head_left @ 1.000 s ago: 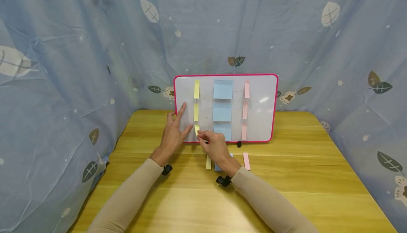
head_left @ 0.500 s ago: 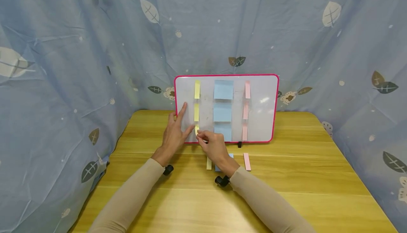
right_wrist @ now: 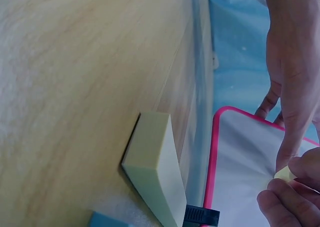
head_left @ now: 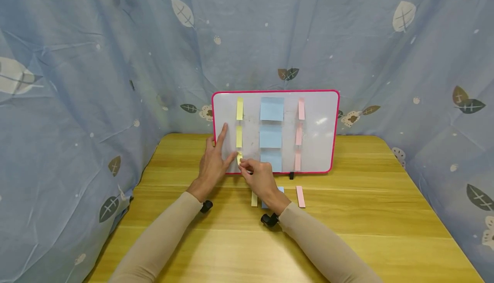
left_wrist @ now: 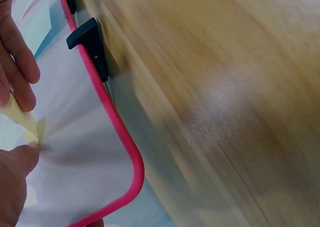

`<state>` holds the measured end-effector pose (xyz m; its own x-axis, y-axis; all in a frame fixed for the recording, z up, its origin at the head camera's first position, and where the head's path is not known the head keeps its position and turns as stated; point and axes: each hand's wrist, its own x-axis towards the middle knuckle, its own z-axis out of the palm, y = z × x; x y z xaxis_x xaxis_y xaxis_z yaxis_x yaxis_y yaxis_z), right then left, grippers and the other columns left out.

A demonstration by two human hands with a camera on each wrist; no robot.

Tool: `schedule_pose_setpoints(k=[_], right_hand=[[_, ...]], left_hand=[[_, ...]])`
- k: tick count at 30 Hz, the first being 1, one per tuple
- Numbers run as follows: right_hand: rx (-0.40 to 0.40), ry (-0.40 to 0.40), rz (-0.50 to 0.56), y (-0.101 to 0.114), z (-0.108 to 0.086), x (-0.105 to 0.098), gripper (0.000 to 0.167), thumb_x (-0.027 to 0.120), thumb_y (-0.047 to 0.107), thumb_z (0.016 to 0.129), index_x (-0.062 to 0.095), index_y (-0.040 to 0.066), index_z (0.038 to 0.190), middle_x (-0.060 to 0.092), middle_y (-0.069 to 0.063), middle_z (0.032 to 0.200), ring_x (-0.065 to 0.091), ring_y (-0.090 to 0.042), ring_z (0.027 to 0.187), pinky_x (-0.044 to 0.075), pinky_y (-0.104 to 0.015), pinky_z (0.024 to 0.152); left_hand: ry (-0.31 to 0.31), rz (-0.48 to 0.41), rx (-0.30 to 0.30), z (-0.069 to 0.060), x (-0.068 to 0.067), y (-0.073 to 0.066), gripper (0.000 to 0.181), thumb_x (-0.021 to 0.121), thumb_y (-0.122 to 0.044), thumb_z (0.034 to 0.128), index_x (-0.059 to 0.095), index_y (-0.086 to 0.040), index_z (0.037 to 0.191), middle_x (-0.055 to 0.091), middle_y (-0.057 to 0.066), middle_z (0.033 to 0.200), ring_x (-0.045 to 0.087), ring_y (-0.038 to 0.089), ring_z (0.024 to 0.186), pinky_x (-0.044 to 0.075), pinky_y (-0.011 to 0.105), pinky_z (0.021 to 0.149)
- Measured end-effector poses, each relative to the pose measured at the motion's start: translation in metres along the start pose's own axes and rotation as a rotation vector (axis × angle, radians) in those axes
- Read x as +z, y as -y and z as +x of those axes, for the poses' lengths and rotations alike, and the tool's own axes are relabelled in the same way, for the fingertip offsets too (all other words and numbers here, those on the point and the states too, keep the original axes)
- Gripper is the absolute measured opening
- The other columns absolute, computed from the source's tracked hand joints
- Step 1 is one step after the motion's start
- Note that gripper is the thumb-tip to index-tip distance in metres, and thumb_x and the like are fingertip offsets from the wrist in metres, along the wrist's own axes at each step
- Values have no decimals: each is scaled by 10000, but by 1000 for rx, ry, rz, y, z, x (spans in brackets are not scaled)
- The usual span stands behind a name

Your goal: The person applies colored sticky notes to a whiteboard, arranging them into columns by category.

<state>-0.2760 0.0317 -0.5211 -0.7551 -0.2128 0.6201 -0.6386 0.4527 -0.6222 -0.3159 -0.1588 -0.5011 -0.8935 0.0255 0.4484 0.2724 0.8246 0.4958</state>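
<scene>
A pink-framed whiteboard (head_left: 316, 133) stands upright on the table, bearing columns of yellow, blue and pink sticky notes. At its left edge is my left hand (head_left: 211, 163), index finger and thumb across the front, other fingers reaching behind the rim. Its thumb (left_wrist: 22, 159) touches the upper end of the lowest yellow sticky note (left_wrist: 22, 118). My right hand (head_left: 262, 178) pinches the lower part of that note between thumb and fingers, and the note curves away from the board. In the right wrist view, the fingers (right_wrist: 280, 204) cover most of the note.
On the table (head_left: 347, 214) before the board lie a yellow note pad (head_left: 254, 199), a blue note pad (head_left: 281, 189) partly under the right wrist, and a pink note pad (head_left: 300, 196). Black feet (left_wrist: 92, 47) support the board. A patterned blue curtain (head_left: 247, 38) hangs behind.
Both hands stay almost in place at the lowest yellow sticky note. The left thumb stays by its top end, and the note bends slightly more. The view shifts a little.
</scene>
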Motion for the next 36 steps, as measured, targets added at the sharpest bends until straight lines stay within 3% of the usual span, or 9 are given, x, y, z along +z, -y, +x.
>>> schedule_pose_setpoints(k=[11, 23, 31, 36], right_hand=[[-16, 6, -20, -2, 1, 1, 66, 856, -67, 1009, 874, -5, 1023, 886, -211, 1164, 905, -324, 1018, 724, -312, 814], [-3, 63, -92, -3, 4, 1, 42, 843, -10, 1047, 882, -22, 1057, 887, -188, 1214, 899, -325, 1069, 735, -398, 869], [-18, 70, -164, -2, 5, 2, 52, 891, -15, 995, 911, 31, 1009, 873, -138, 1063, 871, -295, 962, 732, -374, 802], [-73, 40, -158, -15, 3, 7, 43, 908, 25, 992, 899, 22, 950, 812, -118, 974, 811, -252, 870, 695, -301, 735]], left_hand=[[-24, 20, -12, 3, 2, -3, 1183, 912, -462, 1026, 81, -507, 1867, 534, 248, 1374, 584, 327, 825, 493, 381, 638], [-38, 61, -72, 11, 4, -14, 1285, 910, -575, 985, -36, -532, 1854, 496, 236, 1277, 561, 331, 781, 471, 380, 625], [-8, 158, -26, 11, 6, -9, 1334, 919, -586, 952, -55, -504, 1859, 497, 229, 1232, 518, 295, 717, 496, 389, 621], [-1, 185, 6, 8, 5, -5, 1413, 966, -578, 891, -50, -479, 1869, 505, 230, 1193, 507, 299, 699, 508, 411, 636]])
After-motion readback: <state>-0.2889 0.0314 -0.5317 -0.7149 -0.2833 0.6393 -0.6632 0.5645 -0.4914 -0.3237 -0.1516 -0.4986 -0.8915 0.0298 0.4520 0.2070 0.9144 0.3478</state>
